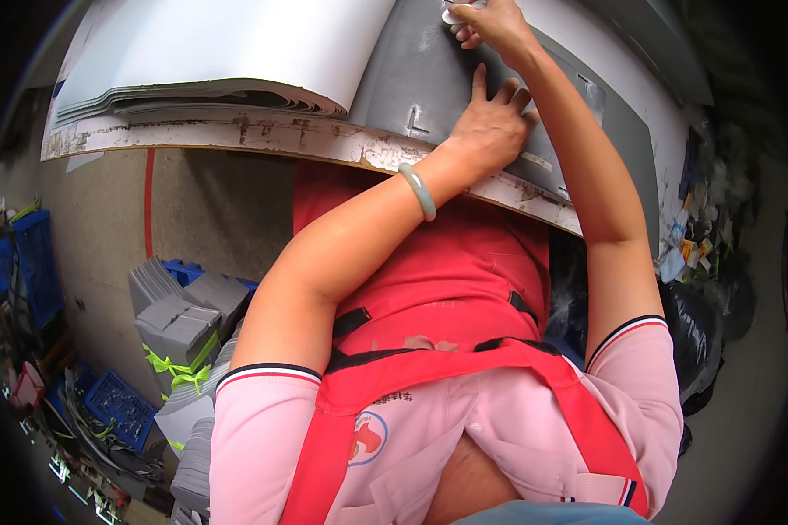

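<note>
A dark grey sheet (394,83) with pale smudges and L-shaped marks lies on the table in front of me. My left hand (490,131) rests on it with fingers spread, palm down, holding nothing. Farther off, at the top edge of the view, my right hand (495,31) is closed on a small white object (460,12); its kind I cannot make out, since the fingers and the picture's edge hide part of it. My right forearm passes just beside the left fingertips.
Left on the table, a stack of large sheets (236,44) has its white top curling over. The worn white table edge (263,136) runs before me. Grey bundles (179,324) with green ties stand below left, near a blue crate (121,407). Black bags (696,337) lie at right.
</note>
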`<state>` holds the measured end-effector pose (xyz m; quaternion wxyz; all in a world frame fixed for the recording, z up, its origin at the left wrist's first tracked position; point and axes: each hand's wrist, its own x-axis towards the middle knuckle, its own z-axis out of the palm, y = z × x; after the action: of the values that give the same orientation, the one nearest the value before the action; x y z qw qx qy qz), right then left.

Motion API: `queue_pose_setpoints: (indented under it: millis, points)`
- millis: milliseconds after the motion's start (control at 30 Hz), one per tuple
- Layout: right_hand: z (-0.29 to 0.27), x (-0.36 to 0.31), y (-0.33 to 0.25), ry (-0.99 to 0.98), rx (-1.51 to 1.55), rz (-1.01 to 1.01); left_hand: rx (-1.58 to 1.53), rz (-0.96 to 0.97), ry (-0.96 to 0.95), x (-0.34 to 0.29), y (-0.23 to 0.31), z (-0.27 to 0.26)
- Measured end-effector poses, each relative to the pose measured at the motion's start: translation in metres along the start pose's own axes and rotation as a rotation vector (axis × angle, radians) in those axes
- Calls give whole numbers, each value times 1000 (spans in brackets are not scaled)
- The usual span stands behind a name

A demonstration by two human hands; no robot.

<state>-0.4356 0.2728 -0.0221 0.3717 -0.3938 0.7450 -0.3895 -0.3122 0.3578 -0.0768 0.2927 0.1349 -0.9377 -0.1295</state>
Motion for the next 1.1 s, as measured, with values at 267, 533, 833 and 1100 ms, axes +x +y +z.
queue_pose_setpoints:
  millis: [267, 533, 833, 1100]
  points:
    - [42, -118, -30, -280, -304, 14, -131, -59, -55, -7, -9, 1]
    - [60, -119, -20, -227, -486, -110, 92, 46, -13, -11, -9, 1]
    - [42, -135, 2, -178, -608, -409, 129, 13, -186, -3, -4, -7]
    - [61, -148, -17, -119, -892, -450, 90, -37, -208, 1, -4, -3]
